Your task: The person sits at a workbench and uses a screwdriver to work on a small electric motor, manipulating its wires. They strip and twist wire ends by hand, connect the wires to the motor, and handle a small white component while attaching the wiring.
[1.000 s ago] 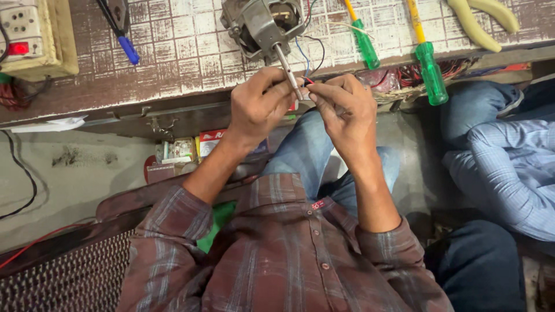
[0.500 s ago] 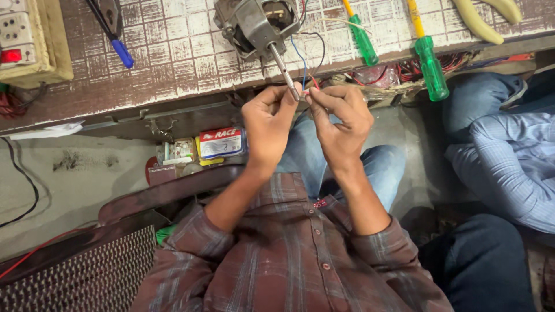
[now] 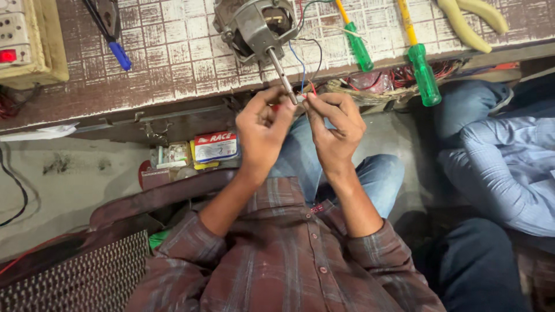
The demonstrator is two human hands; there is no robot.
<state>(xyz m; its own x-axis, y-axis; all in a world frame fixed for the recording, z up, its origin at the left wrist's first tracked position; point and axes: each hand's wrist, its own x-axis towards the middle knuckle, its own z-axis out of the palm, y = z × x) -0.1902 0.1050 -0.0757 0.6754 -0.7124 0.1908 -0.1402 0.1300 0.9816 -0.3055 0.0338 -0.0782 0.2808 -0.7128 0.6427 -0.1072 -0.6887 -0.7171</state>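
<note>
At frame centre, left hand (image 3: 263,124) and right hand (image 3: 334,128) pinch thin red and blue motor wires (image 3: 304,88) fingertip-closed beside the grey metal motor's (image 3: 254,26) shaft; keep strands taut and aligned.

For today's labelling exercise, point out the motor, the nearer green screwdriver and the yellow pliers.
motor (image 3: 254,26), head view, on its metal housing.
green screwdriver (image 3: 424,75), head view, on its green handle.
yellow pliers (image 3: 462,26), head view, on one yellow grip.

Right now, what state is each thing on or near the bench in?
Left hand: fingertips pinched on the wire ends.
Right hand: pinched on the same wires.
Wires: loose, running from the motor.
Motor: on its side, shaft over the bench edge.
Green screwdrivers: lying idle.
Switchboard: red lamp lit.
</note>
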